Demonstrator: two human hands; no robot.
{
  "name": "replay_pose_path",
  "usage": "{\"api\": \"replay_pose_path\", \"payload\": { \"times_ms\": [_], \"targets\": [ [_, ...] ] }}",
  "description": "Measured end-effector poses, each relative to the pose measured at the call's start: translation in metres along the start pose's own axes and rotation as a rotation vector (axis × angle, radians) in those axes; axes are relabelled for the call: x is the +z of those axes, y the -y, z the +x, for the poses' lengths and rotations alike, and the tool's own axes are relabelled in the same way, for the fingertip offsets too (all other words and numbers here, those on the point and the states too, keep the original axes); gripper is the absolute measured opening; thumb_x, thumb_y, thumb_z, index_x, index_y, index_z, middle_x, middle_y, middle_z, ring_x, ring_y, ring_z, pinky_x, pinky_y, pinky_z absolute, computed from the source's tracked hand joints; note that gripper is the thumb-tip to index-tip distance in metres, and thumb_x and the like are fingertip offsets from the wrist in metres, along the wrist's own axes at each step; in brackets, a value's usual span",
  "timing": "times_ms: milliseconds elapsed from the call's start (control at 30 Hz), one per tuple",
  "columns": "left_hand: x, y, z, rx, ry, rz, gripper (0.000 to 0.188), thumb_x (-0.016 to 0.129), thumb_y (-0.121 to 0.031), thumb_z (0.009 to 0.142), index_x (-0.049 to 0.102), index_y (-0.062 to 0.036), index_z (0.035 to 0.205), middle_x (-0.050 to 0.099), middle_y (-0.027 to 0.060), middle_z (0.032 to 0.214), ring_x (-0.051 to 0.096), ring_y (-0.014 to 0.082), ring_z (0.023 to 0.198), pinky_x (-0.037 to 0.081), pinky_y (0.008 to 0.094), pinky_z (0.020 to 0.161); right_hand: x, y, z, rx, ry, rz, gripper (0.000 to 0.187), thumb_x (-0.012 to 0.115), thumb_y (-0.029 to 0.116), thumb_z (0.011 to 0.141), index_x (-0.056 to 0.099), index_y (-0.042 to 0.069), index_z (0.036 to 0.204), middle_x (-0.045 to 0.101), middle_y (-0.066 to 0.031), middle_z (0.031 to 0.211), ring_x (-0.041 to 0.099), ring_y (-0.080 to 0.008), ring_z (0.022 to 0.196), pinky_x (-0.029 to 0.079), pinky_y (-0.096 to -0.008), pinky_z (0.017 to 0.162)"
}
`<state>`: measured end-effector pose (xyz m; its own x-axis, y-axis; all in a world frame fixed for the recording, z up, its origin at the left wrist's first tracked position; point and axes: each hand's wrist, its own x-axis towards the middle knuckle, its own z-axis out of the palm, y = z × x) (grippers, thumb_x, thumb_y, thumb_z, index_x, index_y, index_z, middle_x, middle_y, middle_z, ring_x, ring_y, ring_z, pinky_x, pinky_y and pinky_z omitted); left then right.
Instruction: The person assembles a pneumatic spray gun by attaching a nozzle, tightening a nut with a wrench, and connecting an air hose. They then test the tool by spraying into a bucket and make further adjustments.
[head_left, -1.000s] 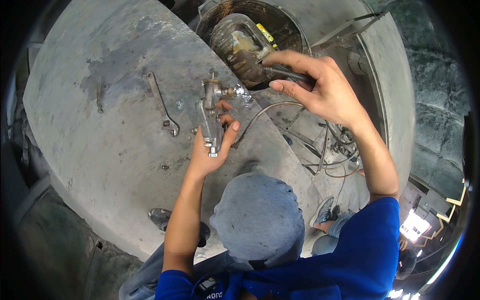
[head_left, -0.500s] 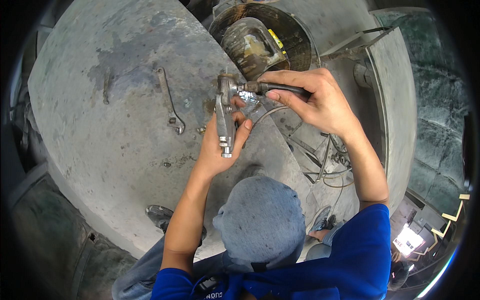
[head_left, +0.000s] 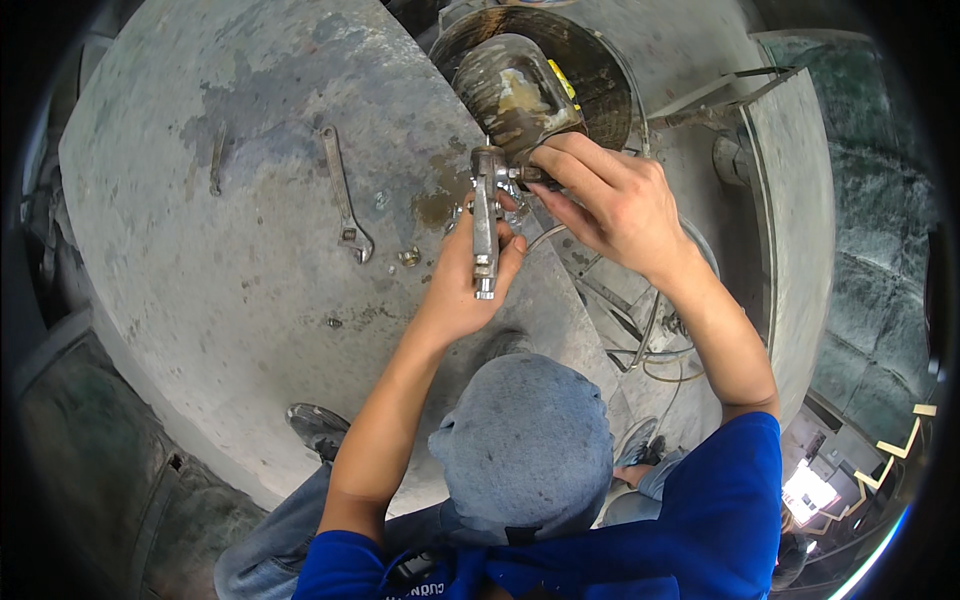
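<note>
Spray gun (head_left: 485,225) in left hand (head_left: 462,292), beside right hand (head_left: 622,205)

We see a bright blue top (head_left: 720,520) with short sleeves (head_left: 745,455) and pale lettering (head_left: 428,590) at the chest. Below the sleeves, the left hand (head_left: 475,275) and right hand (head_left: 620,205) are bare. We also make out faded blue jeans (head_left: 270,545), a dark shoe (head_left: 318,428) and rounded, dark-specked grey-blue cloth (head_left: 522,440) (a cap, we think) with a black patch (head_left: 521,535) at its lower edge.
</note>
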<state>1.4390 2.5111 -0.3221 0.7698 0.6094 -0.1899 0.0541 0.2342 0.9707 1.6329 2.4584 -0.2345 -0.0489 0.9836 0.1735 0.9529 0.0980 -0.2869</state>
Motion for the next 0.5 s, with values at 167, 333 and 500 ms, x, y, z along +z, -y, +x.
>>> {"api": "replay_pose_path", "payload": {
  "times_ms": [167,333,500],
  "targets": [
    [0.019,0.021,0.008,-0.006,0.025,-0.018,0.036,0.065,-0.009,0.099,0.051,-0.0051,0.132,0.057,-0.0015,0.078,0.051,0.0079,0.068,0.044,0.0278,0.063,0.012,-0.013,-0.017,-0.009,0.044,-0.16,0.03,0.073,0.016,0.09,0.062,0.006,0.116,0.062,-0.0059,0.104,0.07,-0.0234,0.079,0.057,-0.0358,0.062],
    [0.039,0.039,0.018,0.015,0.049,0.014,0.039,0.066,-0.008,0.098,0.051,-0.0072,0.134,0.056,-0.0016,0.077,0.05,0.0075,0.069,0.043,0.0276,0.064,0.014,-0.025,-0.039,0.137,0.102,-0.102,0.033,0.073,0.014,0.09,0.062,0.004,0.119,0.064,-0.0073,0.107,0.071,-0.029,0.083,0.058,-0.0392,0.065],
    [0.048,0.041,0.032,-0.061,0.131,0.051,0.049,0.066,-0.012,0.097,0.046,-0.0003,0.14,0.063,0.0105,0.092,0.061,0.0222,0.08,0.049,0.0359,0.076,0.009,-0.036,-0.049,0.291,-0.029,0.149,0.028,0.075,0.011,0.089,0.067,0.0,0.113,0.069,-0.013,0.105,0.071,-0.0355,0.083,0.057,-0.0418,0.069]
  ]
}}
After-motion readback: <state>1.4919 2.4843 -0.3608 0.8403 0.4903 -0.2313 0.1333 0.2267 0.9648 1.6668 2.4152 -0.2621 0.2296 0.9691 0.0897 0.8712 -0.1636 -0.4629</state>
